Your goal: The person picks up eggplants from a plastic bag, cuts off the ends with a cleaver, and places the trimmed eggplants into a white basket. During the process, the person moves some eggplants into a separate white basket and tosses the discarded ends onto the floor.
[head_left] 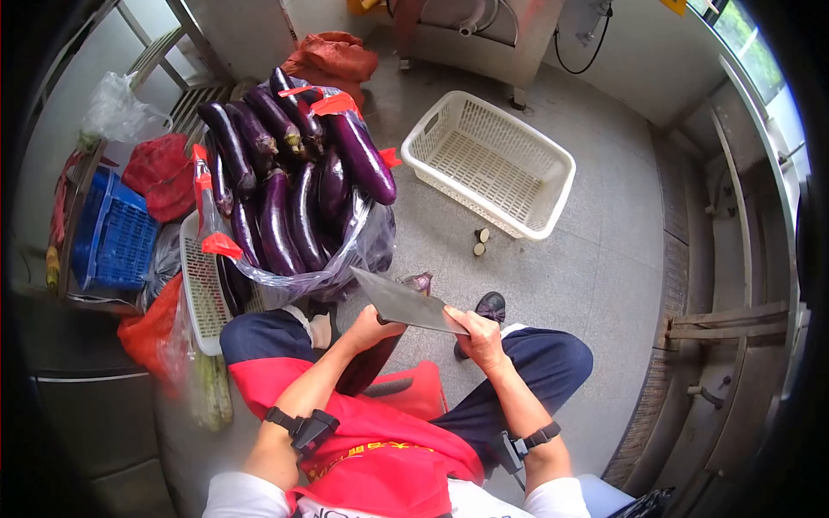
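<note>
My right hand (481, 338) is closed on the near end of a cleaver (406, 304), its broad blade slanting up and left in front of my left hand. My left hand (373, 330) is wrapped round a dark eggplant (367, 366) held between my knees. Past the blade's upper edge shows a purple stem end (420, 281); the blade hides the stretch below it. Close by on the left, many glossy eggplants (277, 223) fill a clear plastic bag (350, 262) with red tape on its rim.
A white plastic basket (540, 226) stands on the grey floor ahead, with two small cut pieces (480, 242) beside it. At left are a blue crate (117, 229), a white basket (200, 289) and red bags (160, 177). A metal frame (730, 324) runs along the right wall.
</note>
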